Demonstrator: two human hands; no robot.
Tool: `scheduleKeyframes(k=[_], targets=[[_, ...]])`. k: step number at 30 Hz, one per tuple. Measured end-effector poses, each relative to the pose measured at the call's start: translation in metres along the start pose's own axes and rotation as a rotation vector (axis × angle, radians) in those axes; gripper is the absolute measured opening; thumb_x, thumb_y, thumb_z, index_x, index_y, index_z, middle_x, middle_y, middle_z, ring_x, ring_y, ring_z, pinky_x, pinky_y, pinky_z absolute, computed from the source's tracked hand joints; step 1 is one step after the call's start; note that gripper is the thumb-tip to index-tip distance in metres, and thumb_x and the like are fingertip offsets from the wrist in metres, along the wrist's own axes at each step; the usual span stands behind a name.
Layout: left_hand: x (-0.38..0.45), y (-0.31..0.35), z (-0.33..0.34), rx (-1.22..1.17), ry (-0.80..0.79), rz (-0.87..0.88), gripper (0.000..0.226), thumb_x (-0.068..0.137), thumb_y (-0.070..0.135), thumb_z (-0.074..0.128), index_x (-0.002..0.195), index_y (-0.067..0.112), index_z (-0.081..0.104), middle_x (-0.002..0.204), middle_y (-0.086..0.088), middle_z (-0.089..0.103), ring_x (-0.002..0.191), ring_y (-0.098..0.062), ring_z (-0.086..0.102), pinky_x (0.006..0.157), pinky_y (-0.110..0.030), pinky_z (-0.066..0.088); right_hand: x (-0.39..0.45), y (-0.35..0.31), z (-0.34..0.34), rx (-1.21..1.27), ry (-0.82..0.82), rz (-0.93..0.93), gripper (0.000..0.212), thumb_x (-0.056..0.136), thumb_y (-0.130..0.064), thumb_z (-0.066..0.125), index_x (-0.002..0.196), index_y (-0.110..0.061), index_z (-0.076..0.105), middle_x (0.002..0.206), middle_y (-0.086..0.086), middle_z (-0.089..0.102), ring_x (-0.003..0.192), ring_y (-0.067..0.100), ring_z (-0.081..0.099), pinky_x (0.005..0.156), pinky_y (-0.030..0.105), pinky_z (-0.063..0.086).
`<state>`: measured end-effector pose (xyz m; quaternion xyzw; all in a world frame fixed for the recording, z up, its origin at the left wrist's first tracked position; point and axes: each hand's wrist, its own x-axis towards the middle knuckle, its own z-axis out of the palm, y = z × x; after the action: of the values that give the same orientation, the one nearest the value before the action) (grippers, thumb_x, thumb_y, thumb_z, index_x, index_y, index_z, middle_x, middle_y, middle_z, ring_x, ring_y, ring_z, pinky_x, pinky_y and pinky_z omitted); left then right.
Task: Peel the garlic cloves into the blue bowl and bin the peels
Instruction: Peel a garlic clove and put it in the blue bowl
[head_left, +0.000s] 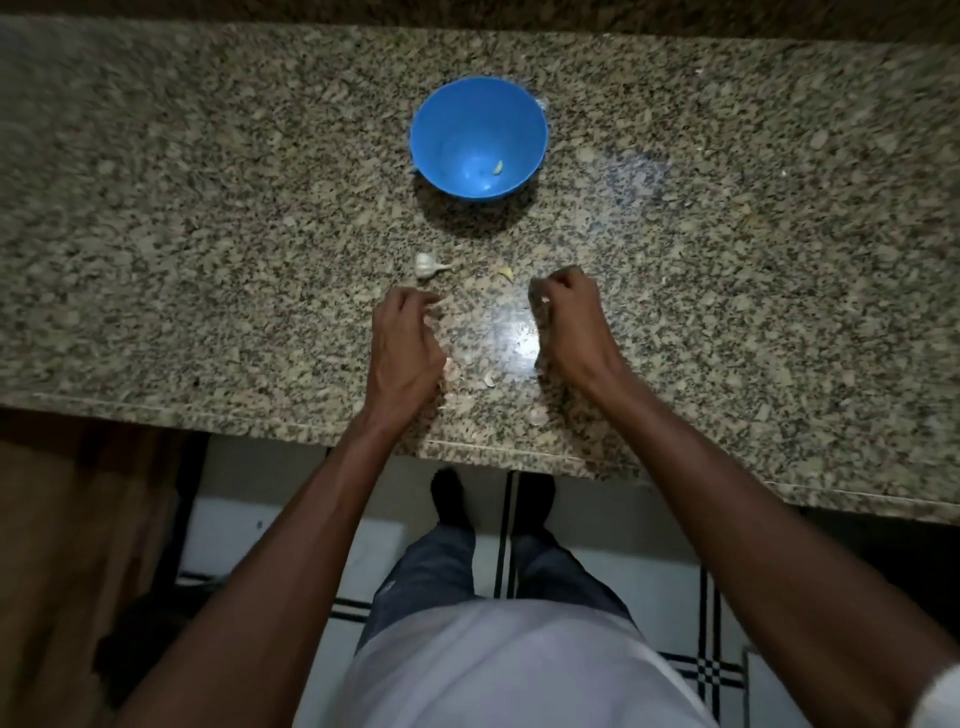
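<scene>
A blue bowl stands on the granite counter with one peeled clove inside it. Nearer to me, an unpeeled piece of garlic lies on the counter, and a small yellowish clove lies to its right. My left hand hovers just below the garlic with fingers curled; I cannot tell whether it holds anything. My right hand has its fingers curled round something small and white, which looks like a bit of garlic or peel. Pale peel scraps lie between my hands.
The counter's front edge runs just below my wrists. Below it are a tiled floor with black lines and my legs and feet. A brown wooden surface stands at the lower left.
</scene>
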<state>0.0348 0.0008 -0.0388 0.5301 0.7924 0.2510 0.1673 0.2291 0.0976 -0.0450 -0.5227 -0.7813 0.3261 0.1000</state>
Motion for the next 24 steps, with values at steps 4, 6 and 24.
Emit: scheduleKeyframes(k=[4,6,24], targets=[[0.012,-0.009,0.000,0.099,-0.115,0.024,0.050,0.090,-0.008,0.051,0.137,0.009,0.057,0.141,-0.012,0.048,0.132,-0.029,0.039,0.108,-0.034,0.039,0.005,-0.031,0.015,-0.166,0.008,-0.203,0.016,0.103,-0.033,0.048,0.096,-0.019,0.051,0.106,-0.001,0.052,0.086,0.015,0.050,0.071,0.037,0.042],[0.010,-0.010,0.002,0.121,-0.173,0.110,0.051,0.089,-0.010,0.051,0.137,0.008,0.057,0.142,-0.012,0.047,0.131,-0.029,0.037,0.110,-0.038,0.041,-0.007,-0.043,0.027,-0.171,-0.018,-0.244,0.013,0.102,-0.034,0.048,0.101,-0.023,0.055,0.104,-0.002,0.051,0.090,0.021,0.054,0.069,0.039,0.042],[-0.055,-0.013,-0.015,-0.066,-0.263,0.005,0.055,0.091,-0.008,0.049,0.146,0.003,0.048,0.142,-0.018,0.038,0.132,-0.031,0.037,0.111,-0.040,0.040,-0.107,-0.073,0.074,0.035,0.140,0.120,0.038,0.101,0.006,0.047,0.138,0.002,0.057,0.124,0.014,0.047,0.111,0.025,0.050,0.094,0.032,0.048]])
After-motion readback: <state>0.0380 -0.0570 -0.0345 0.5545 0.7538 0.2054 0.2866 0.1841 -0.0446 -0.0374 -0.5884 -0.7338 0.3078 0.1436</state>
